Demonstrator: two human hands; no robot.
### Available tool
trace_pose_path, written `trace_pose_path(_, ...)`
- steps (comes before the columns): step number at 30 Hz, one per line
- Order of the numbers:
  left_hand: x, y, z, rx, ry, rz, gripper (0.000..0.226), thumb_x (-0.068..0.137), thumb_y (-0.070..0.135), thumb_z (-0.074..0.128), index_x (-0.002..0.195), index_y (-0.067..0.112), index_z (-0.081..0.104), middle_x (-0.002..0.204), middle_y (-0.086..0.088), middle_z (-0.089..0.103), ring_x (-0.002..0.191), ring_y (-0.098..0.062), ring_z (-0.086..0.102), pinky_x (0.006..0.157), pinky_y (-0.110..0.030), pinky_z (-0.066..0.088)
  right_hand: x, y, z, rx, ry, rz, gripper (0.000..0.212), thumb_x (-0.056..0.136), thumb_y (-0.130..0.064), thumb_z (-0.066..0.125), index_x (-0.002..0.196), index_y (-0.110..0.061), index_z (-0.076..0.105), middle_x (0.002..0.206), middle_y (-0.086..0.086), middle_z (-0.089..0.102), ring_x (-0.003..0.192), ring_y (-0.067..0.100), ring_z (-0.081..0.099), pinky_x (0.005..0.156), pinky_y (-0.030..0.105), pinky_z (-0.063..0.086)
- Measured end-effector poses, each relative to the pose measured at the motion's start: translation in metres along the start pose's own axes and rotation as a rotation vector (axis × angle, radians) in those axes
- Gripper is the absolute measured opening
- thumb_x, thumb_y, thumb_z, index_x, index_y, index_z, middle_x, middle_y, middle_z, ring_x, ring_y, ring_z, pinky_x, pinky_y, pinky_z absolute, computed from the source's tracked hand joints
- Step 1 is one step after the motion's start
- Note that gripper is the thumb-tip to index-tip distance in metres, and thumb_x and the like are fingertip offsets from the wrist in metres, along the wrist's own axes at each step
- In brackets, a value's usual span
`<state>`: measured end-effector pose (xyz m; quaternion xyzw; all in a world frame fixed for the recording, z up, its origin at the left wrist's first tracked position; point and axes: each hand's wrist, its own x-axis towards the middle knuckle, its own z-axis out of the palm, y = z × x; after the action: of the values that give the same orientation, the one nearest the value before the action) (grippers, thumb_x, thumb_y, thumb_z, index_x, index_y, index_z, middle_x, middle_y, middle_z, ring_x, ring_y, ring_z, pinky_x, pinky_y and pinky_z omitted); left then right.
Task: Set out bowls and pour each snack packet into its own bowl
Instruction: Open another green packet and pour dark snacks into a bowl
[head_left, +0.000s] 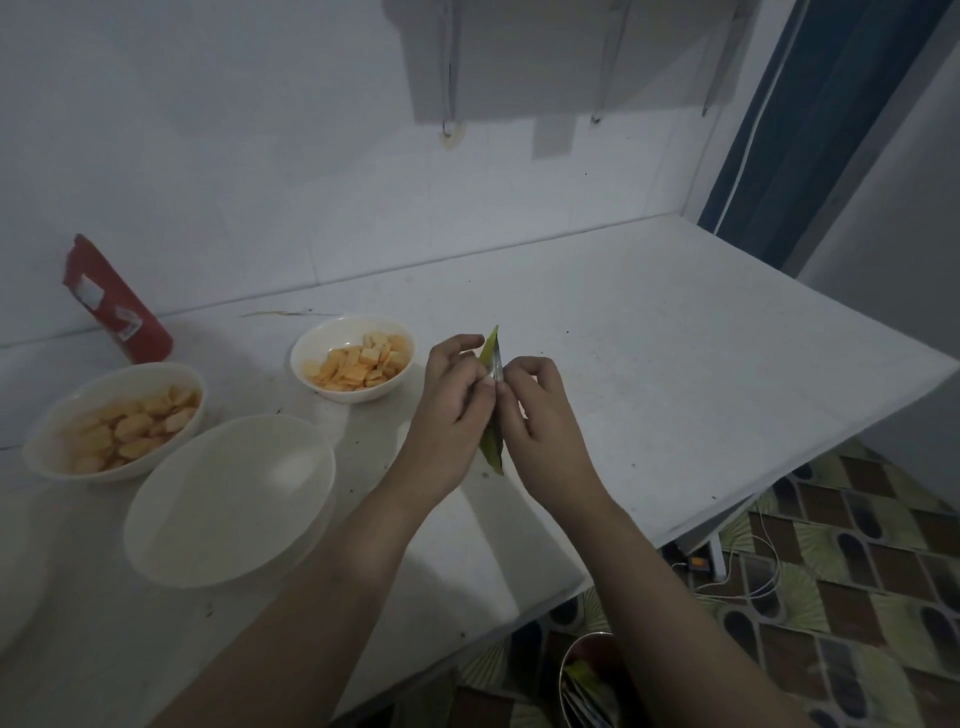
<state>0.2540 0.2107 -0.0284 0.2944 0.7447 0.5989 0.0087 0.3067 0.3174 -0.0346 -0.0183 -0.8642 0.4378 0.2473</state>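
Both hands, left hand (452, 395) and right hand (535, 400), pinch thin green foil snack packet (491, 447) right of empty white bowl (228, 499), likely tearing it open; next, pour there.

bowls: 3 total, all on the white table (649, 332)
filled bowls: 2, the small bowl (352, 365) at about 10 o'clock from the hands and the left bowl (115, 419) out at 9 o'clock
empty bowl (231, 499): 1, roughly 8 o'clock
green packet (492, 402): 1
red packet (115, 301): 1, far at 10 o'clock
hands: 2, left hand (451, 395) and right hand (537, 410)
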Motion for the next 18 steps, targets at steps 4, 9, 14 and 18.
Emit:
trace_pose_path(4,0.0,0.002,0.004,-0.022,0.014,-0.019,0.022,0.1,0.008,0.042,0.083,0.001,0.053,0.13,0.002,0.038,0.098,0.009,0.049,0.079,-0.008,0.039,0.0,0.001,-0.004,-0.008,0.009,-0.032,0.022,0.102,-0.021,0.038,0.092,-0.012,0.056,0.109,-0.005,0.044,0.074,0.01,0.053,0.062,0.035,0.05)
trace_pose_path(9,-0.002,0.001,0.006,-0.073,0.027,-0.06,0.021,0.1,0.005,0.042,0.084,-0.003,0.053,0.12,0.009,0.038,0.09,0.008,0.048,0.073,-0.008,0.04,0.0,0.004,-0.011,0.015,-0.044,-0.027,0.024,0.102,-0.018,0.038,0.098,-0.008,0.059,0.109,-0.005,0.044,0.084,0.006,0.053,0.071,0.03,0.048)
trace_pose_path(14,-0.004,0.001,0.005,-0.076,0.028,-0.072,0.021,0.1,0.004,0.041,0.091,-0.008,0.056,0.121,0.006,0.038,0.09,0.011,0.048,0.075,-0.007,0.04,-0.003,0.002,-0.008,0.016,-0.027,-0.037,0.028,0.1,-0.021,0.035,0.096,-0.007,0.058,0.108,-0.004,0.044,0.084,0.006,0.052,0.069,0.029,0.047)
trace_pose_path(18,-0.007,0.011,0.002,-0.095,0.018,-0.08,0.023,0.099,0.004,0.042,0.079,0.002,0.054,0.12,-0.001,0.038,0.082,0.014,0.049,0.07,-0.006,0.04,-0.006,0.0,-0.006,-0.012,0.018,-0.006,0.022,0.102,-0.017,0.04,0.087,-0.01,0.055,0.103,-0.005,0.045,0.078,0.01,0.051,0.065,0.033,0.048)
